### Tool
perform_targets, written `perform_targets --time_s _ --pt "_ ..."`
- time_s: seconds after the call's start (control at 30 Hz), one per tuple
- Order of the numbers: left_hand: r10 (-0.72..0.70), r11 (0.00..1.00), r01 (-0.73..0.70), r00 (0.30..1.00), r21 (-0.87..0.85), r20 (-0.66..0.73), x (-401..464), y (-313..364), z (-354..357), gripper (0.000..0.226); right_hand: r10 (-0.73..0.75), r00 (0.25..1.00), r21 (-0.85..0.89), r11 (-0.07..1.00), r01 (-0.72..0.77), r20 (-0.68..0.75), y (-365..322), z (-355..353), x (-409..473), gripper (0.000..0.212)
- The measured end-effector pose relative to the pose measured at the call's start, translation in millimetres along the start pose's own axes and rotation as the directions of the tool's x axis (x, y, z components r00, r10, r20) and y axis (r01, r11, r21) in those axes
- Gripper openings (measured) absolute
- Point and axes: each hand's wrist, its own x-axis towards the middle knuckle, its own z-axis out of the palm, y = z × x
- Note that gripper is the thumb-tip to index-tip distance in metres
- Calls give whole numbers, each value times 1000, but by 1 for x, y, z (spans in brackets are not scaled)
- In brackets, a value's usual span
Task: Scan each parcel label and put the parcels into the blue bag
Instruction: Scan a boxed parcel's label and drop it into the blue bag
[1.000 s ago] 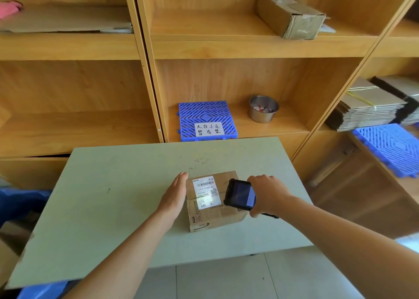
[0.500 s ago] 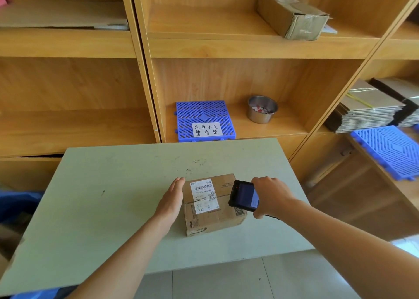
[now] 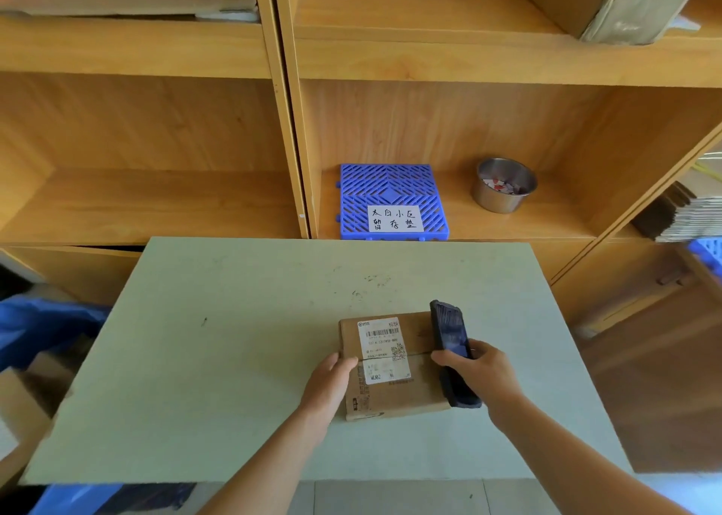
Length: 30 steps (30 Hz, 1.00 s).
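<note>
Cardboard parcel (image 3: 394, 366) lies flat on the pale green desk (image 3: 218, 358), toward the 5 o'clock part of the desktop, its white shipping label (image 3: 385, 348) facing up with barcode and QR code showing. From 7 o'clock the left forearm reaches in, and the left hand (image 3: 328, 387) rests against the parcel's left edge, fingers straight and together, their tips lying over the top near the label; this grip is open, only touching. From 5 o'clock the right arm comes in, and the right hand (image 3: 478, 374) has its grip wrapped around a dark handheld scanner (image 3: 451, 342), thumb across the front. The scanner stands tilted, its head pointing to 12 o'clock, its body over the parcel's right edge, just beside the label. A blue bag (image 3: 43, 331) sits off the desk at 9 o'clock, well apart from the parcel. On the wooden shelf (image 3: 488, 217) at 12 o'clock sit a blue plastic grid mat (image 3: 390, 190) with a handwritten note and a small steel bowl (image 3: 504, 186).
</note>
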Motion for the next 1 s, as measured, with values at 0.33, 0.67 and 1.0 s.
perform_targets --time_s 0.33,0.67,1.0 --pt "85 993 -101 971 -59 -224 -17 6 -60 22 -85 992 110 991 75 96 -45 52 -18 46" --pt "142 978 -197 869 -69 -475 -29 -13 -248 23 -271 923 137 961 241 273 -150 215 -78 48" --pt "-3 958 -181 769 -222 -640 -30 -85 -483 23 -291 830 71 953 294 476 -226 463 -144 52"
